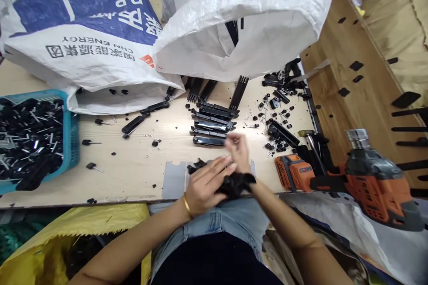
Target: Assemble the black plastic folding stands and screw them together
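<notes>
My left hand reaches across at the table's near edge, its fingers stretched toward my right wrist, where a black scrunchie-like band sits. My right hand is raised just above it, blurred by motion, fingers curled loosely. A gold bangle circles my left wrist. Beyond the hands lies a stack of long black plastic parts on the wooden table. A grey metal plate lies flat under my left hand.
A blue basket of black-handled pins stands at left. Two white woven sacks lie at the back. An orange cordless driver rests at right, near small black pieces. A yellow sack sits below the table.
</notes>
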A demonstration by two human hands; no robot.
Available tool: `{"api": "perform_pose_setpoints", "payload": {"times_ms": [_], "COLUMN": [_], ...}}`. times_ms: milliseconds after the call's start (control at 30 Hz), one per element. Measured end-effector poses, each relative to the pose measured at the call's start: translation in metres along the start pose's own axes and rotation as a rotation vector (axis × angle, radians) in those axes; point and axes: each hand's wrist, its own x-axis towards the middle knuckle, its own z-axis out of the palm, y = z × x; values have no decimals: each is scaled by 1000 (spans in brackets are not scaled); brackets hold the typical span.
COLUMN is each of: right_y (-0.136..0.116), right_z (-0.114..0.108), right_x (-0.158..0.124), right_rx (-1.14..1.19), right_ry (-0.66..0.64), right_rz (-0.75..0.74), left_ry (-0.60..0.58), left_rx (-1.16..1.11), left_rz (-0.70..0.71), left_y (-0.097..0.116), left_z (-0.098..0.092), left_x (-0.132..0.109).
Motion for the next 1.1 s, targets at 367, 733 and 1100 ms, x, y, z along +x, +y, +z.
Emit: {"api": "perform_pose_setpoints", "payload": {"times_ms": [367, 733, 1100], "right_y": [-7, 19, 45], "right_z": [-42, -98, -55], "right_x": [185, -36, -57], "right_rx": [-446, -930, -1229], "right_ry": [382, -674, -452], "right_rz": [4, -100, -115], "left_ry": [-580, -473, -252], "left_rx": [555, 430, 899], "left_rz": [-84, -90, -1136], "left_y": [-68, -87, -166], "left_z": [78, 51, -154], "left_x": [12, 50, -10]}}
